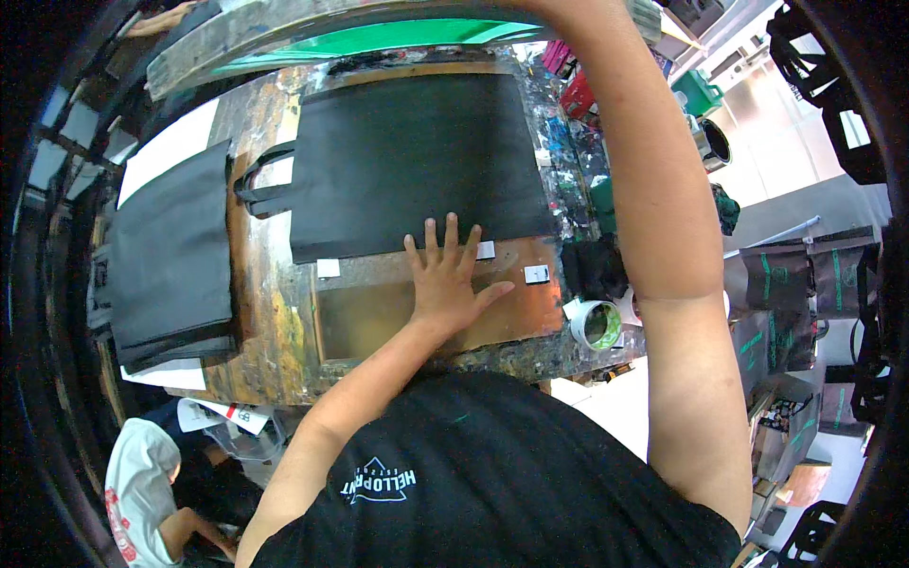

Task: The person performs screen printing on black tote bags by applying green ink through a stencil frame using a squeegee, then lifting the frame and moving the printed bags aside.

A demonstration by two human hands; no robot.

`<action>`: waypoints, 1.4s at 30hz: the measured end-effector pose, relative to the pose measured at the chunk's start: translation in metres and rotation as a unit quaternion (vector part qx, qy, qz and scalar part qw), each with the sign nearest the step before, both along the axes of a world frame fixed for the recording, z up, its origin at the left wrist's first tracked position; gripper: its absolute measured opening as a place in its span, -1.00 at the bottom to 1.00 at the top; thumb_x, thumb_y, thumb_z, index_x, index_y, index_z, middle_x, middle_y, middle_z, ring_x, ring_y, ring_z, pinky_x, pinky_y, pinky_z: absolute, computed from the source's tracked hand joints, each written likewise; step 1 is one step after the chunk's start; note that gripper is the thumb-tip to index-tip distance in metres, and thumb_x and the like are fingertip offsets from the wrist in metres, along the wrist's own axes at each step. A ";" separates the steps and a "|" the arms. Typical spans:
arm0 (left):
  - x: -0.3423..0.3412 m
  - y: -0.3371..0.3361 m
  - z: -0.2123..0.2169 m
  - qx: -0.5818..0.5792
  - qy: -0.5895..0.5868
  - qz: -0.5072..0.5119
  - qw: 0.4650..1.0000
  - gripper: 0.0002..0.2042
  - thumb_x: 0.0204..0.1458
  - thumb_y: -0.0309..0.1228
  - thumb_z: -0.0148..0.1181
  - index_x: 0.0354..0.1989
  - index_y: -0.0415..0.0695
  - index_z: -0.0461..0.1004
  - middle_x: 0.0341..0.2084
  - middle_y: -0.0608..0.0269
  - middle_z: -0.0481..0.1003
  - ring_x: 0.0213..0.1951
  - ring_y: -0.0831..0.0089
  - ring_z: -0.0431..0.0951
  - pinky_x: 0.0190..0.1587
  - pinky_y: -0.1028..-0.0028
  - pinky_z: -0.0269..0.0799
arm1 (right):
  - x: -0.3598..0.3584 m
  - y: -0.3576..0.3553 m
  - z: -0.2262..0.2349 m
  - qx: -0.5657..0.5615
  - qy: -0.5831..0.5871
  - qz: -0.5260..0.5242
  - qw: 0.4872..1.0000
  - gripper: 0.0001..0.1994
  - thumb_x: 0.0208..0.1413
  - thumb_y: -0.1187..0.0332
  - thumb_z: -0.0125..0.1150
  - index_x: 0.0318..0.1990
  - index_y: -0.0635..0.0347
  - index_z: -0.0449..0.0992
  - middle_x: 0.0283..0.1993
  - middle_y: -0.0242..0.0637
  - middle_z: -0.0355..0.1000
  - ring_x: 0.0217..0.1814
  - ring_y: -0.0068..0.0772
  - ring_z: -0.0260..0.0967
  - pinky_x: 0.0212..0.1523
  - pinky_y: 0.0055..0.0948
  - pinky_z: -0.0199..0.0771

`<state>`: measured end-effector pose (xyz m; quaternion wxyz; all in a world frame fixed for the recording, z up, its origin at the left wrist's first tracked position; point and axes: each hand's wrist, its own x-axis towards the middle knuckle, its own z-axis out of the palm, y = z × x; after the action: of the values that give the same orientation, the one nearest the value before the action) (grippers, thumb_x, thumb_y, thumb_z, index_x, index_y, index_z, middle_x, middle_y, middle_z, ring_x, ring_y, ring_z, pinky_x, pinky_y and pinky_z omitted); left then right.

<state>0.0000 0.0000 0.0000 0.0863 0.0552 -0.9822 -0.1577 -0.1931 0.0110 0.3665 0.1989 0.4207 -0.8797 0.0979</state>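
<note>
My left hand lies with fingers spread, its fingertips on the near edge of a flat black tote bag and its palm over a brownish board. The bag's handles stick out to the left. My right forearm stretches up to the top edge, where the hand is cut off beside a printing screen with green mesh and a worn frame. That screen is tilted up beyond the bag. Small white pieces sit along the bag's near edge.
A stack of black bags lies at the left of the paint-stained table. Near the right edge are a tape roll and a dark cloth. Another person is low at left; someone's arm shows at top left.
</note>
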 end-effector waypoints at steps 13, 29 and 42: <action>0.021 -0.004 -0.021 0.056 0.106 -0.020 0.993 -0.07 0.03 0.47 -0.04 0.44 0.04 0.28 0.53 -0.14 -0.05 0.54 -0.28 -0.29 0.34 -0.54 -0.65 | -0.035 0.000 -0.036 -0.088 0.186 -0.021 0.978 -0.37 0.27 -0.22 0.04 0.25 0.08 0.50 0.10 0.09 0.53 0.21 0.09 0.44 0.25 0.05 0.28; 0.044 -0.191 0.179 0.547 0.390 0.095 0.734 0.29 -0.18 -0.08 0.65 0.53 -0.30 -0.27 0.02 0.00 0.51 0.05 0.18 0.56 0.22 0.21 0.43 | 0.010 0.030 -0.091 -0.040 0.262 -0.037 0.963 -0.46 0.28 -0.05 0.12 0.21 0.17 0.48 0.16 0.02 0.45 0.21 0.07 0.36 0.27 0.04 0.20; 0.114 -0.167 0.016 0.235 0.309 0.244 0.889 -0.11 -0.33 0.16 0.61 0.13 -0.21 0.50 -0.09 0.08 0.63 -0.04 0.13 0.58 0.13 0.13 0.36 | 0.085 0.056 -0.230 0.134 -0.066 -0.006 0.989 -0.20 -0.20 0.34 0.55 0.27 0.22 0.32 0.18 -0.06 0.37 0.30 0.03 0.26 0.27 0.10 0.19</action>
<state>0.1137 -0.1671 0.0163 0.4053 0.2602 -0.7959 -0.3669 -0.1084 0.0667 0.1368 0.0826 0.4305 -0.8988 0.0055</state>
